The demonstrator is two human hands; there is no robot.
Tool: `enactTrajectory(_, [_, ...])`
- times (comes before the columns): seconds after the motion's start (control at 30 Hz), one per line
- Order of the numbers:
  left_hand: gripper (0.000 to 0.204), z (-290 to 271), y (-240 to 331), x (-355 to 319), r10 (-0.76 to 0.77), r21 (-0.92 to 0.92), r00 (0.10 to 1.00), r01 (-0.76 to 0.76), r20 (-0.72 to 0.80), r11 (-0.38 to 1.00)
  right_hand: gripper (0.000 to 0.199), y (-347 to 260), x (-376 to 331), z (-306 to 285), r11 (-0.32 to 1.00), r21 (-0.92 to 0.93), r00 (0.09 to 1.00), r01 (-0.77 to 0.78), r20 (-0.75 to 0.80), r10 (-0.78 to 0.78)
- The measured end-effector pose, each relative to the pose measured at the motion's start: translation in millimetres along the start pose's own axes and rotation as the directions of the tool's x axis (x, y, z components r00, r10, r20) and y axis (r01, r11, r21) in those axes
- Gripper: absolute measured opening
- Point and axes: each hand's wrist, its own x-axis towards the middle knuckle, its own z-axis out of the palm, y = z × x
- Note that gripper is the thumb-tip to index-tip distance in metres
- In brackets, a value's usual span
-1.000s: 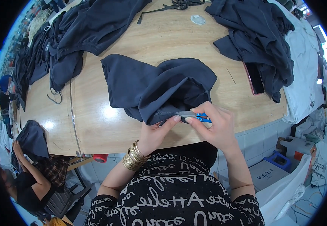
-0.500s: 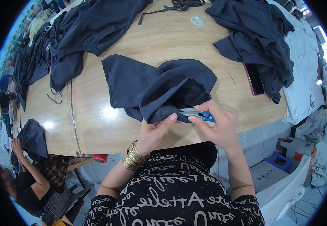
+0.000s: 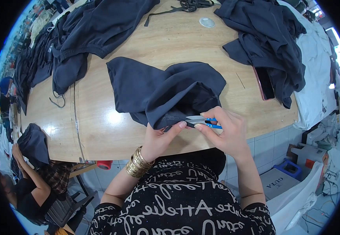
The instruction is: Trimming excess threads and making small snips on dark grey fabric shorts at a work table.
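A dark navy garment [image 3: 138,84] lies bunched on the wooden table in front of me, one edge drawn toward the near side. My left hand [image 3: 160,139] pinches that edge, thumb on top and the other fingers hidden under the cloth. In my right hand [image 3: 228,131] are thread snips [image 3: 213,122] with blue handles, gripped between thumb and fingers. Their silver blades point left and lie at the garment's edge, close by my left thumb. The tips are partly hidden at the fabric.
More dark garments [image 3: 95,29] are heaped at the far left, others [image 3: 264,39] at the far right beside a phone [image 3: 264,83]. Black cords [image 3: 191,5] and a clear round disc [image 3: 207,22] lie at the back. At lower left, a co-worker's hand [image 3: 17,152] holds dark cloth [image 3: 34,143].
The snips' handles have come closer together and the blades have closed somewhat at the garment's edge. My left hand keeps nearly the same place.
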Motion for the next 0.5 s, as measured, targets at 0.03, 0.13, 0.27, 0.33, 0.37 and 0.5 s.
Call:
enactTrajectory(0.03, [0.022,-0.3,0.7,0.6,-0.001,-0.001,1.000,0.001,0.001,1.000,0.022,1.3,-0.3,-1.1,1.000,-0.001,1.000,-0.002,0.002,0.002])
enactTrajectory(0.13, [0.022,-0.5,2.5,1.8,-0.011,0.037,1.000,0.011,0.012,0.999,0.021,5.3,-1.8,-3.6,0.994,0.071,0.997,-0.077,-0.016,0.079])
enactTrajectory(0.27, [0.021,-0.2,-0.2,2.6,-0.042,-0.042,0.999,0.042,-0.005,0.998,0.021,8.1,-1.4,-7.6,0.991,0.048,0.991,-0.128,-0.031,0.129])
enactTrajectory(0.33, [0.021,0.3,0.1,2.8,-0.052,-0.071,0.999,0.052,-0.010,0.996,0.020,6.5,-0.9,-8.2,0.973,0.140,0.982,-0.184,-0.027,0.189])
enactTrajectory(0.37, [0.021,0.8,1.1,2.8,-0.062,-0.090,0.998,0.061,-0.014,0.994,0.020,5.7,-0.8,-8.2,0.973,0.140,0.981,-0.184,-0.028,0.190])
enactTrajectory(0.5, [0.022,-0.4,1.2,2.2,-0.054,-0.081,0.999,0.055,0.007,0.995,0.020,3.7,-0.9,-4.0,0.985,0.133,0.993,-0.110,-0.019,0.113])
